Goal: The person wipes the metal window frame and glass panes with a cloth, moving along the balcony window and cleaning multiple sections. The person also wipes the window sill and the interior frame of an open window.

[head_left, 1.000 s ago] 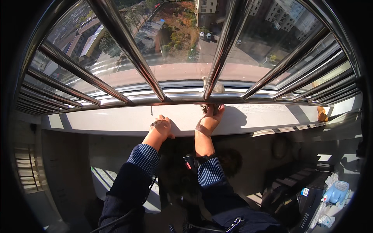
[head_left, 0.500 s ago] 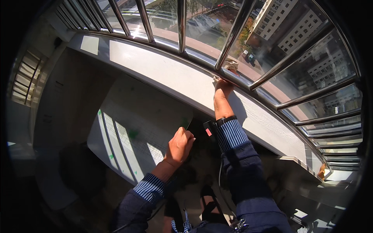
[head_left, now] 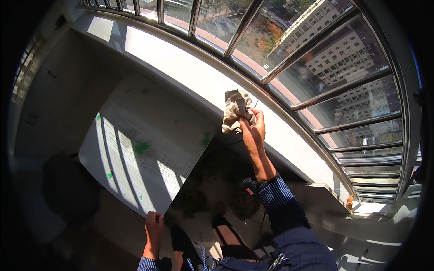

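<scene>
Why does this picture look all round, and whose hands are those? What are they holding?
There's no robot here! A person wears a wide fisheye camera on their head, looking down, so straight edges bend. Those are the person's own bare hands. The right hand pinches a crumpled, greyish-tan wad; I can't tell if it's cloth or paper. It's by the white windowsill, next to shiny metal bars. The left hand is curled near a white table with green leaf shapes and striped sunlight on it.
</scene>
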{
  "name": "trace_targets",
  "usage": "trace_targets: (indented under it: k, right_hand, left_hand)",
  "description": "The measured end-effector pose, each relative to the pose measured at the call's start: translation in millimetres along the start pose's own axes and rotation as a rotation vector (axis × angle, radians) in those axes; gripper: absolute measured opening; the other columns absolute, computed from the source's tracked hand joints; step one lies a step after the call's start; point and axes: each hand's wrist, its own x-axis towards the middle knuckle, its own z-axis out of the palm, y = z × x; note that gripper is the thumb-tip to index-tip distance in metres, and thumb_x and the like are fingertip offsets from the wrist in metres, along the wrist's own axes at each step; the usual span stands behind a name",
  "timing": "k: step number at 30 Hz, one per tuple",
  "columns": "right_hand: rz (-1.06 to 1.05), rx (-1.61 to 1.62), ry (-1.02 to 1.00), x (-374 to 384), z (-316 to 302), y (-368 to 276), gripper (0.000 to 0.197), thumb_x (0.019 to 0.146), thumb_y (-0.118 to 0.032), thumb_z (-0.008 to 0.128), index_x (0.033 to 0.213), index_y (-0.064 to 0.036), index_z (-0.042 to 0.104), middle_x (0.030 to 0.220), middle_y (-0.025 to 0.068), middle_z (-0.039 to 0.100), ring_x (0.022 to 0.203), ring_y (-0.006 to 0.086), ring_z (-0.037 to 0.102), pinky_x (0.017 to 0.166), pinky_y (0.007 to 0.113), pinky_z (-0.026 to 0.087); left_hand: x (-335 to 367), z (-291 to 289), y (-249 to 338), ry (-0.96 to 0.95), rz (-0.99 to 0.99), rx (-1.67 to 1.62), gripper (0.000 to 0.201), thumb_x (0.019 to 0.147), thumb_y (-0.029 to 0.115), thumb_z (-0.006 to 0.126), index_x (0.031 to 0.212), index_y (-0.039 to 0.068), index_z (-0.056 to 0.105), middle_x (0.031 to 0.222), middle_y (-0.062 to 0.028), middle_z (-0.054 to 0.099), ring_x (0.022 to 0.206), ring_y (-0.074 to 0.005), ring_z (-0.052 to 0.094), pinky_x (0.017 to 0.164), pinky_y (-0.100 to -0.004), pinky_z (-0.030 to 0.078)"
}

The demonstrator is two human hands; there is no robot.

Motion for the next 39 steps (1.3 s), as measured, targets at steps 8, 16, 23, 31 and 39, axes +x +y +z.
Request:
trace_targets:
  k: [8,16,23,31,39]
  right_hand:
    - [0.012,-0.150,0.549,-71.0,-181.1,51.6,0.040,0.091,-0.002,0.064,0.127,0.0035,0.047,0.114,0.0117,0.060,0.099,0.0179,0.063,0.090,0.029,0.052]
    - [-0.248,-1.024,0.326,-16.4,-139.4,91.1,0.070,0.085,-0.004,0.063,0.150,-0.0059,0.039,0.155,0.0240,0.035,0.144,0.0444,0.031,0.120,0.049,0.029]
    - [-0.300,-1.042,0.292,-42.7,-126.1,81.5,0.053,0.091,-0.001,0.051,0.143,-0.0121,0.045,0.154,0.0174,0.041,0.145,0.0390,0.034,0.121,0.053,0.025]
    - [0.079,-1.083,0.956,-74.1,-328.3,134.5,0.053,0.087,0.005,0.050,0.139,0.0020,0.045,0.149,0.0273,0.044,0.140,0.0437,0.040,0.121,0.050,0.028]
    - [-0.114,-1.008,0.568,-51.3,-242.7,106.6,0.060,0.083,0.005,0.053,0.142,-0.0084,0.050,0.146,0.0169,0.047,0.141,0.0386,0.039,0.119,0.047,0.033]
  left_hand:
    - [-5.3,16.5,2.8,-0.117,0.050,-0.024,0.006,0.092,0.004,0.063,0.091,0.000,0.058,0.090,-0.0174,0.057,0.083,-0.0358,0.058,0.073,-0.0425,0.048]
    - [78.3,43.5,89.5,-0.112,0.319,0.007,0.009,0.090,0.003,0.067,0.093,0.002,0.058,0.091,-0.0135,0.058,0.084,-0.0338,0.059,0.073,-0.0419,0.048]
    - [189.6,110.7,247.6,0.025,0.793,0.008,0.018,0.083,-0.001,0.072,0.098,0.003,0.062,0.096,-0.0106,0.061,0.094,-0.0311,0.060,0.083,-0.0402,0.052]
    - [254.2,192.6,324.1,0.107,0.931,0.210,0.036,0.079,0.003,0.077,0.112,0.001,0.063,0.113,-0.0145,0.057,0.106,-0.0338,0.056,0.090,-0.0440,0.050]
    - [307.3,239.0,334.6,0.019,0.678,0.572,0.027,0.084,0.016,0.078,0.101,-0.003,0.069,0.116,-0.0210,0.057,0.112,-0.0360,0.057,0.092,-0.0430,0.054]
